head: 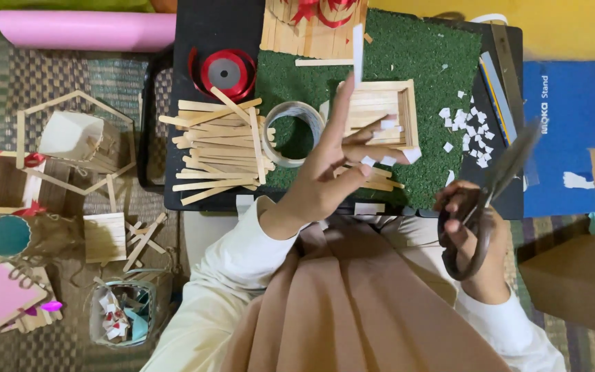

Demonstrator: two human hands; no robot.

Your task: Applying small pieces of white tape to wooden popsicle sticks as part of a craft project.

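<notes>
Paper strip [358, 55], white and narrow, stood upright in the left hand [325, 172], its lower end pinched at the fingertips [348, 88] above the green turf mat [421, 48]. It looked almost weightless and limp enough to bend under its own length, so a hold near the bottom end, as here, would seem to leave the top free to flop; a pinch closer to the middle would likely keep it steadier. It would probably crease or tear easily, and needed only a light squeeze. The other fingers of that hand were spread loosely and held nothing else.

Beyond that hand, on the turf mat, lay a shallow frame of wooden sticks [383, 110], and right of the frame a scatter of small white paper squares [468, 131]. Left of the mat sat a loose heap of flat wooden sticks [218, 151], a roll of clear tape [292, 132] at the mat's edge, and a spool of red ribbon [225, 71].

The right hand [473, 241] hovered near the mat's right-hand front corner, its fingers through the loops of dark scissors [494, 186], closed firmly round the handles. The blades were blurred, so I could not tell whether they were parted. Steel of that kind is stiff and heavy beside the paper.
</notes>
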